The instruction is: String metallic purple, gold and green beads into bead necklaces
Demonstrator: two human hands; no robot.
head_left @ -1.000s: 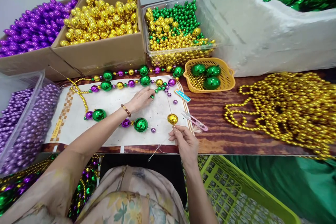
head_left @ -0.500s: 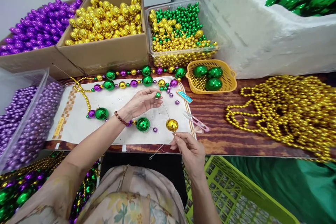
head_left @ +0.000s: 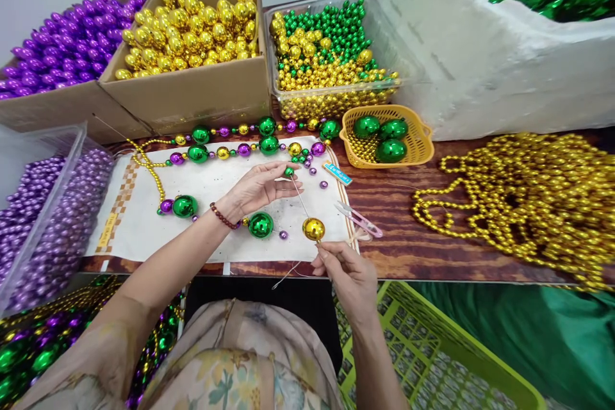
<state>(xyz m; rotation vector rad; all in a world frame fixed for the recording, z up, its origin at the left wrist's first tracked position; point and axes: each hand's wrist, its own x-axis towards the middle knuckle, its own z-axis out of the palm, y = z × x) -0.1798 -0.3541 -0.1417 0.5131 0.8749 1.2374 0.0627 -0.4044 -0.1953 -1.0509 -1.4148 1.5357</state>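
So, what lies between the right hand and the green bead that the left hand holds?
In the head view, a gold bead on a thin needle, which points from the right hand toward that green bead.

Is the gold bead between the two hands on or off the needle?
On: the needle sticks out above the gold bead.
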